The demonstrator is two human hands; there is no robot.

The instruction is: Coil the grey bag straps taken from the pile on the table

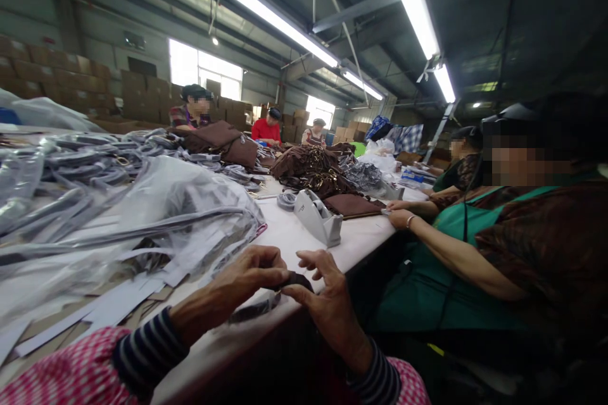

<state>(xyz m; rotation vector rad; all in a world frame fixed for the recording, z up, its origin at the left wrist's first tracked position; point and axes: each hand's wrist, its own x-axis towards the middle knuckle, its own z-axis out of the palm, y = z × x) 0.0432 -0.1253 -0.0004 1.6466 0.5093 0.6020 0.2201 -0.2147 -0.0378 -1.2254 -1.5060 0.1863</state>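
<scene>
Left hand (253,273) pinches a dark strip (300,280), right hand (330,297) loosely open; a slackened pinch could drop it past the tabletop's (360,234) near edge.

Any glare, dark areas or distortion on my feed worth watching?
In the head view, ceiling tubes and windows glare white; shadow swallows space below the table; right side looks stretched; left hand and right hand readable, dark piece lacks detail.

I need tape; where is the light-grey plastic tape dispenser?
The dispenser stands on the white tabletop, slightly right of centre in the head view, beyond the bare right hand, beside the flat brown fabric piece.
</scene>
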